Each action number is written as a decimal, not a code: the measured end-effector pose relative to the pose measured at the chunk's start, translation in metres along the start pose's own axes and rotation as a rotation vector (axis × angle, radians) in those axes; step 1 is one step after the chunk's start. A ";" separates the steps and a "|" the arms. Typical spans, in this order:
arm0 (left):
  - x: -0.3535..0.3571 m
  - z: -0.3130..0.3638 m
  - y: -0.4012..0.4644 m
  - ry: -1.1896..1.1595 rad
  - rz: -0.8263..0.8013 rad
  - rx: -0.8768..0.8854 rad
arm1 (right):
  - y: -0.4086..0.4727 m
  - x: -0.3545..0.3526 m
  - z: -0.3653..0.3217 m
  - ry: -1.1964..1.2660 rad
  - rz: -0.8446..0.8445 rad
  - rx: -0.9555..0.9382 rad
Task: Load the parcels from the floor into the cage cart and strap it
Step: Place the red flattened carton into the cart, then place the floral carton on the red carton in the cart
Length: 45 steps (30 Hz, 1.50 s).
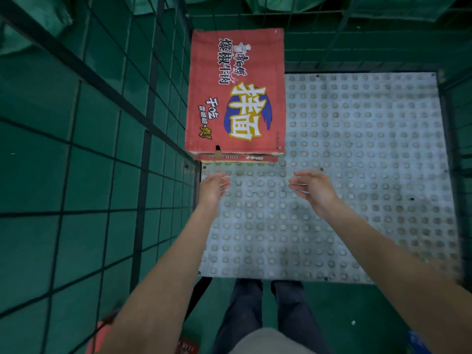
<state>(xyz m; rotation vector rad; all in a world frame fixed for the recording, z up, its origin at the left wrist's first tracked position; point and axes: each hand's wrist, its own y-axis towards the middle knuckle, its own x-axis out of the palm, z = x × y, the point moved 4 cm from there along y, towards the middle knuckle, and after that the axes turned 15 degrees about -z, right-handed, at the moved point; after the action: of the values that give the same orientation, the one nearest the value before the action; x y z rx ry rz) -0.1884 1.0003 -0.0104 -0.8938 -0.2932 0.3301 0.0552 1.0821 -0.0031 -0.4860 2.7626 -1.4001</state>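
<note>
A red printed carton [236, 93] lies inside the cage cart, in the back left corner of its studded grey floor plate [357, 175], against the left mesh wall [143, 139]. My left hand [213, 187] hovers just in front of the carton's near left corner, fingers relaxed and empty. Level with it, my right hand [313, 187] hangs near the carton's right corner, also empty. Neither hand touches the carton.
Green wire mesh walls close the cart at the left, back [357, 42] and right. Green sacks [35, 24] lie outside beyond the mesh. My legs [265, 302] stand at the cart's open front. Another red parcel [102, 335] shows on the floor at bottom left.
</note>
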 end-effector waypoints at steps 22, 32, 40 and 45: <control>0.085 -0.260 -0.267 -0.128 0.143 0.128 | -0.240 -0.075 0.147 -0.328 -0.168 -0.049; 0.066 -0.409 -0.358 -0.404 0.394 0.043 | -0.282 -0.023 0.225 -0.648 -0.386 0.022; 0.015 -0.545 -0.452 -0.661 0.574 0.051 | -0.339 0.050 0.340 -0.860 -0.559 0.070; -0.023 -0.623 -0.511 -0.728 0.669 0.036 | -0.383 0.100 0.416 -0.936 -0.643 0.067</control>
<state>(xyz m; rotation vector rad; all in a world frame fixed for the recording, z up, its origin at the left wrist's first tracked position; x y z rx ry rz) 0.1100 0.2516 0.0252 -0.7898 -0.6512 1.2871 0.1232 0.5158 0.0621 -1.6141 1.8392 -0.9102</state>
